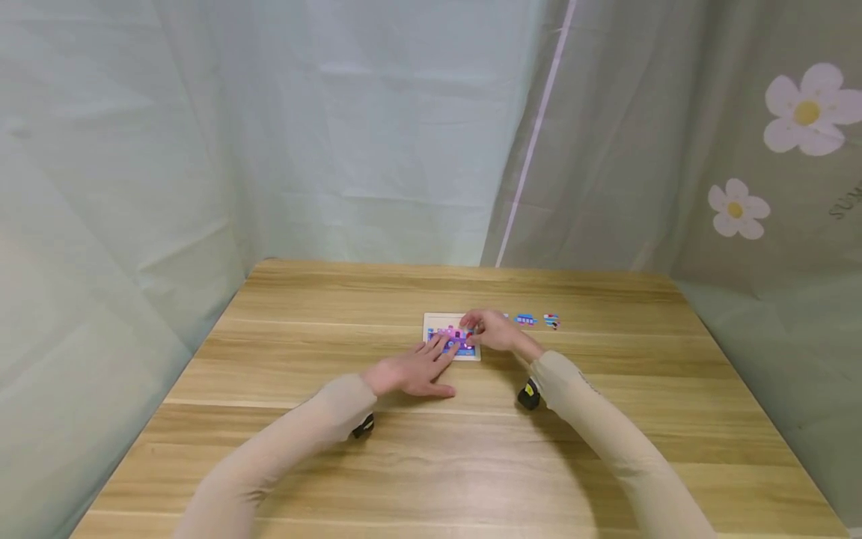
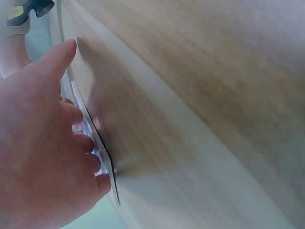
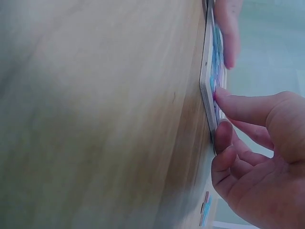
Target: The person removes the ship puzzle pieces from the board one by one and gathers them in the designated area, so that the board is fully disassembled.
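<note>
A small jigsaw board with a pale frame lies on the table, showing a purple and pink picture over a blue strip. My left hand rests on its near left part, fingers straight and spread, thumb out on the table. In the left wrist view, the left fingertips lie over the board's edge. At the right side of the board, my right hand pinches a small puzzle piece with red on it between thumb and curled fingers, low over the picture. The fingers hide most of that piece.
Right of the board lie a blue and purple puzzle piece and a blue, red and white one. Wood-grain table surrounds the board. Pale curtains hang behind and at both sides.
</note>
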